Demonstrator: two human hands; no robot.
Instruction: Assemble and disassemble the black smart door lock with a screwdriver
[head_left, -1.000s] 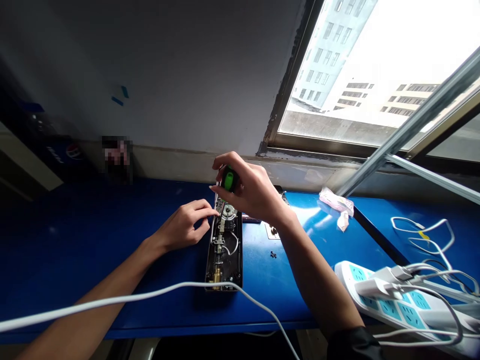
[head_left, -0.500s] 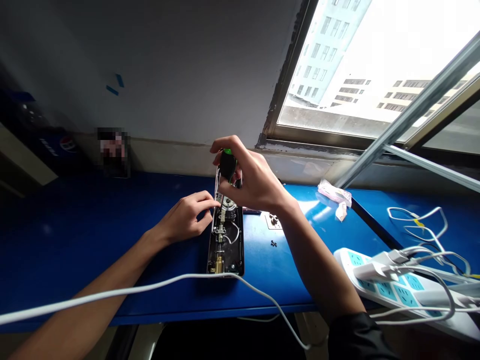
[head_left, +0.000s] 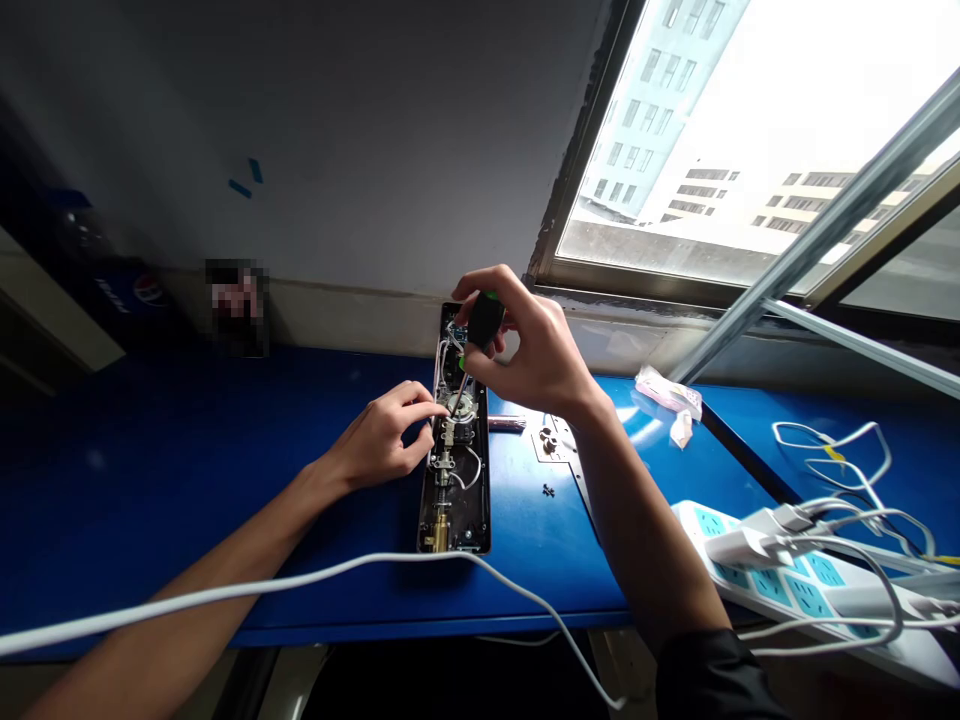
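An opened black electronic door lock body (head_left: 454, 522) lies lengthwise on the blue bench (head_left: 540, 570), showing wires, a round metal disc and a brass part. My right hand (head_left: 529, 345) is shut on a black-and-green screwdriver (head_left: 486, 322), whose thin shaft reaches down into the lock near the disc. My left hand (head_left: 386, 435) rests beside the lock, its fingertips touching the mechanism by the disc. The upper end of the lock is partly hidden behind my right hand.
A small metal plate (head_left: 549, 442), a few tiny black screws (head_left: 548, 490) and a short metal rod (head_left: 507, 423) lie right of the lock. A white power strip (head_left: 780, 590) with plugs sits at front right. A white cable (head_left: 300, 580) crosses my left forearm.
The screwdriver has moved up the lock and now tilts with its shaft down into the mechanism. My right hand has shifted right, and more of the lock's far end shows.
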